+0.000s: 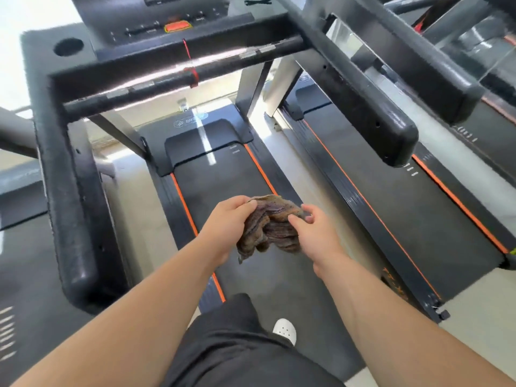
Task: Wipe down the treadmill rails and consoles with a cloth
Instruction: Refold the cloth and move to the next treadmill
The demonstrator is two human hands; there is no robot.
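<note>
A crumpled brown striped cloth (272, 223) hangs between both hands above the treadmill belt (223, 191). My left hand (229, 224) grips its left side with curled fingers. My right hand (315, 233) pinches its right edge between thumb and fingers. The treadmill's left rail (69, 191) runs down the left side, and its right rail (360, 93) slants across the upper right. A front crossbar (178, 76) joins them below the console (156, 26), which has an orange button. Both hands are well below and apart from the rails and console.
A second treadmill (418, 196) with orange belt stripes stands to the right, with a narrow strip of floor between. More machines show at the far right and left edges. A red cord hangs from the console over the crossbar. My leg and white shoe (284, 329) are on the belt.
</note>
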